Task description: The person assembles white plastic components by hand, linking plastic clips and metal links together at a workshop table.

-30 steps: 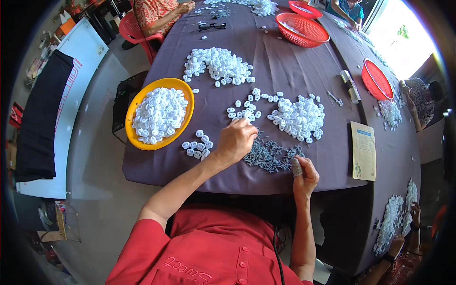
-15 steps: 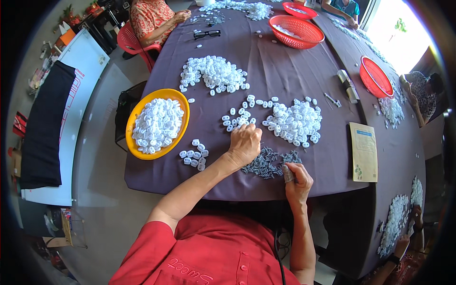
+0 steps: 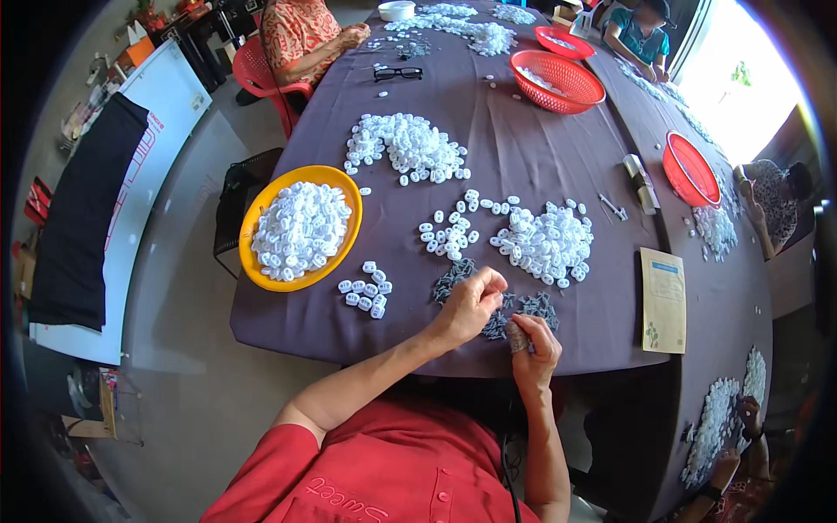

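Dark-draped counter (image 3: 514, 148) through the middle, pale floor (image 3: 200, 349) off to the left, bright opening (image 3: 737, 78) upper right. Co-workers (image 3: 296, 35) around the far end and right side. Near edge: left hand (image 3: 473, 307) above a pile of small grey screw-like pieces (image 3: 539, 307), fingers curled, thumb close to forefinger; can't tell if pinching one. Right hand (image 3: 536, 350) just beside it, at the pile's near right side, one digit in a greyish wrap (image 3: 518, 338), thumb and fingers bunched; can't tell contents. Just beyond the pile: loose cluster of white oval pieces (image 3: 451, 235), bigger white heap (image 3: 545, 244) to its right, another white heap (image 3: 414, 148) farther back. Left: orange-yellow bowl (image 3: 354, 209) piled with more white pieces (image 3: 301, 228), small group of white ovals (image 3: 369, 290) below. Right: buff envelope (image 3: 664, 301). Toward the far end: black-framed glasses (image 3: 398, 74), red plastic basket (image 3: 571, 84), white tub (image 3: 397, 11).
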Demonstrator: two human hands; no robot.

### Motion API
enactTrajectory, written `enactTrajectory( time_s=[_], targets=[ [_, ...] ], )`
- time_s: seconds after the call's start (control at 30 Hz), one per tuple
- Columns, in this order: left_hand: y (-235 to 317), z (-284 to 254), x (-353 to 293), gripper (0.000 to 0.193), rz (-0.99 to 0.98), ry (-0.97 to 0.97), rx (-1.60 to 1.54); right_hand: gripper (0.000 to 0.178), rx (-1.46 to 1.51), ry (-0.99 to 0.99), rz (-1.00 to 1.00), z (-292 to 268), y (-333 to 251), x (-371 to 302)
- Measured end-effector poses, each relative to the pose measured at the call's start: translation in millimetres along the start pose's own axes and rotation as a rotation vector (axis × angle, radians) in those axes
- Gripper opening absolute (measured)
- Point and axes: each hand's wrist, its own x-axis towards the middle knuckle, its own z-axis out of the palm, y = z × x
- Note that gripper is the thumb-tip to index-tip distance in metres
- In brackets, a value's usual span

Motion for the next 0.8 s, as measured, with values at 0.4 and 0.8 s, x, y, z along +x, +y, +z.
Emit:
enactTrajectory(
  time_s=[0.4,0.8],
  targets=[
    [-1,0,-16,0.011,-0.424,-0.148,-0.419,0.028,0.072,-0.027,0.074,-1,-1,-2],
    [7,3,-18,0.015,-0.484,-0.183,-0.314,0.019,-0.006,0.01,-0.049,-1,3,-5]
  ],
)
